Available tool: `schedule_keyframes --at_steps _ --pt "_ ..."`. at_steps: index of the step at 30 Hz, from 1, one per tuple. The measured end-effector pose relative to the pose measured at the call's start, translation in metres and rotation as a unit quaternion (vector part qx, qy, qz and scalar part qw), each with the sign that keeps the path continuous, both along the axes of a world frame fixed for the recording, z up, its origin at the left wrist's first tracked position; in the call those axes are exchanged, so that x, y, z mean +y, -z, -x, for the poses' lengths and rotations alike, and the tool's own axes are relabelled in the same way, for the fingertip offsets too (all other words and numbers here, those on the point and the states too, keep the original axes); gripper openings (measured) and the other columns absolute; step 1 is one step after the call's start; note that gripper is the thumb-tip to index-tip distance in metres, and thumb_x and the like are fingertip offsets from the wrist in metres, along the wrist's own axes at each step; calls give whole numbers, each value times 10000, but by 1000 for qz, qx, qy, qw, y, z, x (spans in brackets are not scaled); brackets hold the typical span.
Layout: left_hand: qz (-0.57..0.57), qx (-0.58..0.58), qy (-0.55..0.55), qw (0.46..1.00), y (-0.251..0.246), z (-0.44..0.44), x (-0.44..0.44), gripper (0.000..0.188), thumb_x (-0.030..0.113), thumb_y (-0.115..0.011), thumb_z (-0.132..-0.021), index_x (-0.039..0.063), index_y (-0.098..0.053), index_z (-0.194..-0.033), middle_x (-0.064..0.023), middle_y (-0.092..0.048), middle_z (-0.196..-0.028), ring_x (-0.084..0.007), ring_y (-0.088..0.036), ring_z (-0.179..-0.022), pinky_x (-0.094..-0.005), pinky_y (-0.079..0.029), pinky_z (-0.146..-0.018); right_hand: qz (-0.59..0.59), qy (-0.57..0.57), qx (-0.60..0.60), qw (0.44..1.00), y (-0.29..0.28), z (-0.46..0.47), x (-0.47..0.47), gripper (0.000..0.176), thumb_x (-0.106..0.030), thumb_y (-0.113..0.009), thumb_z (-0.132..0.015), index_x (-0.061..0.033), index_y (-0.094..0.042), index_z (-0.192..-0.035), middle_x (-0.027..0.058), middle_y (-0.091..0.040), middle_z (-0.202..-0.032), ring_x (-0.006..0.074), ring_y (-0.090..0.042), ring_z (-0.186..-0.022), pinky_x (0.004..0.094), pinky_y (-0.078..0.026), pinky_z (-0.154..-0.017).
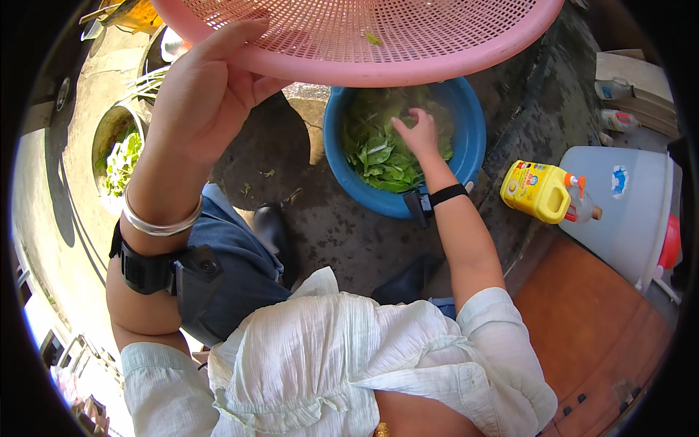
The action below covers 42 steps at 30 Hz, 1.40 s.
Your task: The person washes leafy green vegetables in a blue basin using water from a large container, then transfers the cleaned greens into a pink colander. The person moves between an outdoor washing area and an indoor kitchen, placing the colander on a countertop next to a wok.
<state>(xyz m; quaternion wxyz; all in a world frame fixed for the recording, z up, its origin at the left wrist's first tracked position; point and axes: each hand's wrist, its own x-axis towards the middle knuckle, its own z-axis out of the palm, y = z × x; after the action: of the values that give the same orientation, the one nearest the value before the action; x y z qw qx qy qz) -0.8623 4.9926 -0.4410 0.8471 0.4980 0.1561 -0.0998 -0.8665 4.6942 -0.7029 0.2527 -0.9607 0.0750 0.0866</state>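
Note:
My left hand [210, 93] grips the thick rim of a pink plastic colander basket [377, 68], which is raised in front of me and cut off by the top of the view. A single green leaf scrap [373, 39] clings to its mesh. Beyond and below the basket, a blue plastic tub [334, 147] sits on the ground with water and green leafy vegetables [382, 164] in it. Over the tub is my right hand [419, 130], fingers curled apart above the leaves, nothing seen between them. The basket hides the tub's far rim.
A yellow detergent jug [535, 191] and a clear pump bottle [581, 205] stand right of the tub, beside a large translucent container [617, 191]. Leafy greens fill a round vessel [98, 136] at left. Small leaf scraps [267, 173] lie on the wet concrete floor [333, 246].

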Motion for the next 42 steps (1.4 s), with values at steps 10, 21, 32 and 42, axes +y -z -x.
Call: schedule_keyframes --at_steps 10,21,32,42 --pt "-4 -13 -21 1000 -7 1 -3 236 109 -461 -850 -53 -483 -1020 -133 -563 -954 -223 -582 -865 -309 -504 -752 -381 6 224 897 -9 -8 -20 168 -159 -650 -750 -7 -629 -819 -1 -590 -704 77 -512 -632 222 -409 -598" --pt "-16 17 11 1000 -6 0 -8 278 136 -464 -865 -48 -441 -1073 -169 -549 -1024 -240 -584 -900 -330 -518 -769 139 -141 246 949 -1 13 13 481 -157 -543 -771 -41 -369 -1205 206 -383 -1210 367 -475 -1013 424 -438 -819" --pt "-20 36 -39 998 -7 -2 -12 248 98 -462 -853 -68 -445 -1036 -138 -552 -939 -218 -590 -825 -321 -526 -724 61 15 246 967 -10 -22 -44 613 -381 -605 -744 -75 -395 -1232 180 -394 -1222 329 -404 -1108 415 -412 -842" --pt "-95 -21 -71 993 6 -6 -22 346 -17 -444 -782 -19 -378 -1122 -107 -512 -987 -178 -547 -863 -292 -492 -706 -81 -208 237 946 -6 0 15 389 -198 -622 -739 -2 -539 -1065 201 -564 -1003 333 -518 -962 376 -430 -801"
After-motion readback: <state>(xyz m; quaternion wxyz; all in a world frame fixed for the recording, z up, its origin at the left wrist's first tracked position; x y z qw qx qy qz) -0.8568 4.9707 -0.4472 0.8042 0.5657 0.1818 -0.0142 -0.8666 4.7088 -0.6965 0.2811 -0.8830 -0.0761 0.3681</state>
